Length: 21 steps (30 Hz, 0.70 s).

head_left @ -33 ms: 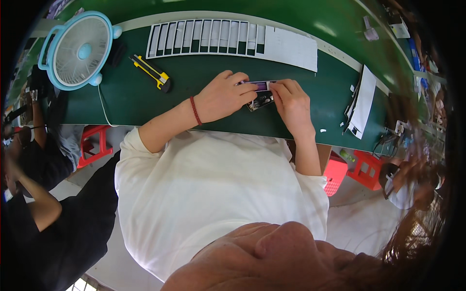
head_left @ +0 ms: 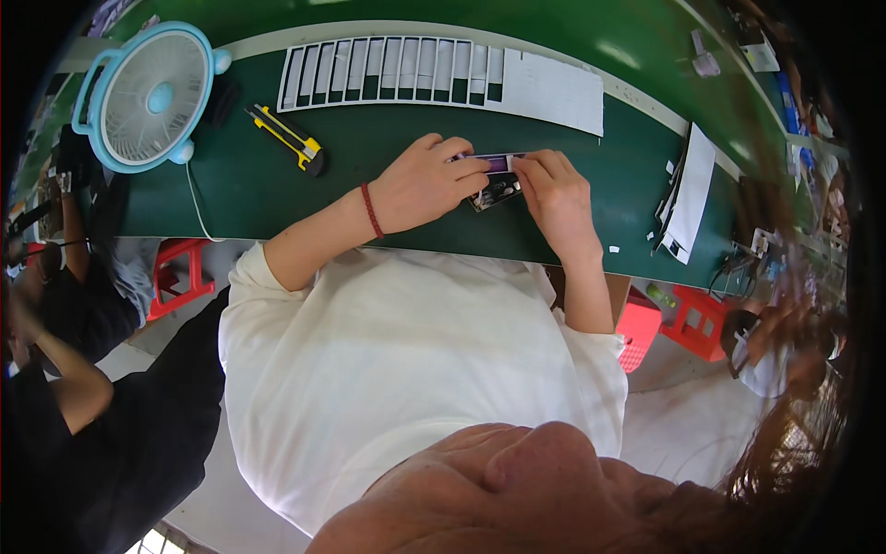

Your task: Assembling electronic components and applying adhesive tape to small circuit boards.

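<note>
Green workbench (head_left: 245, 198): two-hand grip on a small purple-and-white piece

Location: the small purple-and-white piece (head_left: 498, 164) sits at the bench's middle, between the fingertips of both hands. Its exact form is too small to tell. A flat dark piece (head_left: 496, 196) lies just beside it, on the wearer's side, partly covered by the left fingers.

Left hand (head_left: 426, 187): fingers bent, closed on the left end of the purple-and-white piece. A red cord bracelet (head_left: 371, 210) encircles the wrist.

Right hand (head_left: 557, 192): thumb and forefinger pinched at the right end.

Surroundings: a yellow-and-black utility knife (head_left: 293, 141) lies left of the hands. Beyond the hands is a white slotted panel (head_left: 554, 92), its right end solid. To the right are white sheets (head_left: 690, 194) and small white scraps (head_left: 615, 249). A light-blue fan (head_left: 160, 97) stands at far left. Red stools (head_left: 195, 277) show below the bench edge.
</note>
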Each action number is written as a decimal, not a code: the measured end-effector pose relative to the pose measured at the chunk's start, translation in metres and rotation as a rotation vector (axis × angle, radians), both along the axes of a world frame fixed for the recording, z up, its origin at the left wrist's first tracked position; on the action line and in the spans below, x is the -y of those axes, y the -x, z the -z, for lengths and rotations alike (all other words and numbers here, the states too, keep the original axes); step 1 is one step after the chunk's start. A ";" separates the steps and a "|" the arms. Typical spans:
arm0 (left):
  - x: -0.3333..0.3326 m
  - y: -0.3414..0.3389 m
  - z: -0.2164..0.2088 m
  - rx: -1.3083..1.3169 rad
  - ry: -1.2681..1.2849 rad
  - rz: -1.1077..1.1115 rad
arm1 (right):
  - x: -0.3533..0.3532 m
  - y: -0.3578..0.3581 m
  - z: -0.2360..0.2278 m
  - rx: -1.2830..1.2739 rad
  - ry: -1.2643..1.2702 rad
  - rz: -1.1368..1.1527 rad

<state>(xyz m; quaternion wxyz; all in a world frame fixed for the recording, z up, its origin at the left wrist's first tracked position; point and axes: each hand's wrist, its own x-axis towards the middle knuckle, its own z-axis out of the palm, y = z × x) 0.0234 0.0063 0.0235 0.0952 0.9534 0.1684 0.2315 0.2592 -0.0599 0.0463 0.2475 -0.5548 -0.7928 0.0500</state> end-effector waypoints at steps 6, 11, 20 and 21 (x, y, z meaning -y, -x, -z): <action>-0.002 -0.001 0.000 0.008 0.037 0.018 | -0.012 -0.003 -0.013 0.396 -0.065 -0.195; 0.000 -0.001 -0.001 -0.002 0.009 0.008 | -0.023 -0.005 -0.009 0.443 -0.039 -0.275; -0.001 0.000 0.000 -0.015 0.000 0.031 | -0.036 -0.023 -0.011 0.092 0.067 -0.248; 0.000 -0.001 -0.003 -0.022 -0.032 0.012 | -0.034 -0.028 -0.011 0.025 0.056 -0.164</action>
